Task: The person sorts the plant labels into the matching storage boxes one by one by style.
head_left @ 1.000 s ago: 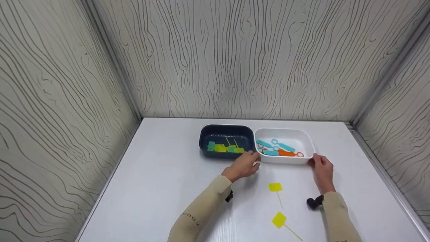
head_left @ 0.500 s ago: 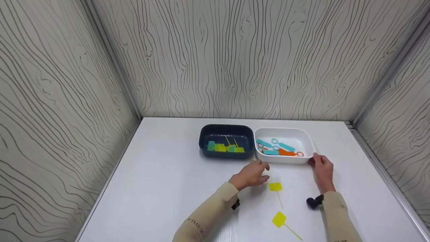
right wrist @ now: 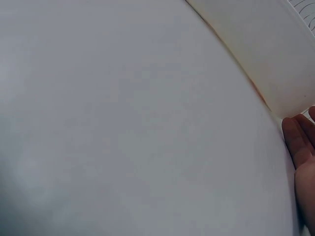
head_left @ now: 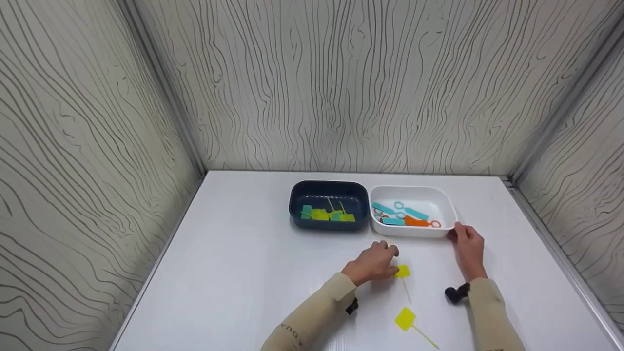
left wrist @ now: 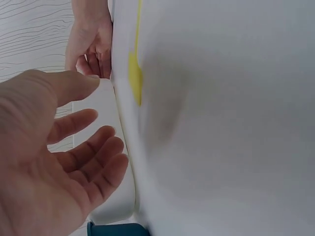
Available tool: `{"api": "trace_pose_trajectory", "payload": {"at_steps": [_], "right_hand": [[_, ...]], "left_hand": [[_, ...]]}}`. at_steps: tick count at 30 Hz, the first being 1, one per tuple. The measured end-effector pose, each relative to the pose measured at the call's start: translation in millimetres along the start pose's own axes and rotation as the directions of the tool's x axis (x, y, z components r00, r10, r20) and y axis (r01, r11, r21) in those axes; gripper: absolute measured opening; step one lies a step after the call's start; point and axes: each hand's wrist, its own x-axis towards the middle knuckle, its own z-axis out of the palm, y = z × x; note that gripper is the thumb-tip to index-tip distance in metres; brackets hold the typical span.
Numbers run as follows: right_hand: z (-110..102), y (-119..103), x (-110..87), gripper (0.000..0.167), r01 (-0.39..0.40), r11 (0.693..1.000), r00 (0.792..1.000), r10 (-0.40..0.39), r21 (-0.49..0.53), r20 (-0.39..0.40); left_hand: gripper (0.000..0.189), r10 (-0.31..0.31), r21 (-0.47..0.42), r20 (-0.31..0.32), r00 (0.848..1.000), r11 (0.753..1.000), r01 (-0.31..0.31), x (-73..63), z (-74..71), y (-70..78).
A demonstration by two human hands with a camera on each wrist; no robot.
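Observation:
My left hand (head_left: 373,263) hovers over the table with loosely bent, spread fingers and holds nothing. Its thumb overlaps the head of a yellow square-headed stick (head_left: 403,271) in the head view; in the left wrist view the thumb and that stick (left wrist: 135,81) appear apart. Nearer the front lies a second yellow square-headed stick (head_left: 405,319). My right hand (head_left: 469,248) grips the near right corner of a white tray (head_left: 419,233), its fingertips against the corner in the right wrist view. Flat teal and orange pieces with ring ends lie in the tray.
A dark blue tray (head_left: 329,225) stands directly left of the white one and holds several yellow and teal pieces with thin sticks. Both trays sit on a white table (head_left: 234,273). Wood-patterned panels (head_left: 312,87) enclose the back and sides.
My left hand has moved from the junction of the two trays toward the front right, to the farther yellow stick. The right hand, both trays and the sticks have stayed put.

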Motion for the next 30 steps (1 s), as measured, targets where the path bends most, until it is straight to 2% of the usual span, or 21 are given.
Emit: {"api": "trace_pose_trajectory", "payload": {"at_steps": [7,22,30], "right_hand": [[-1,0,0.8,0.055,-0.003,0.999,1.000,0.002,-0.054,-0.019],[-1,-1,1.9,0.060,-0.006,0.996,1.000,0.005,-0.085,-0.014],[0,-2,0.1,0.057,-0.008,0.997,1.000,0.007,-0.077,-0.010]], "left_hand": [[0.037,-0.015,0.066,0.021,1.000,0.998,0.014,1.0,8.4,10.6],[0.034,-0.092,0.062,0.071,0.993,0.994,0.087,1.7,13.9,17.1],[0.031,-0.153,0.033,0.088,0.984,0.988,0.150,3.7,14.2,21.0]]}}
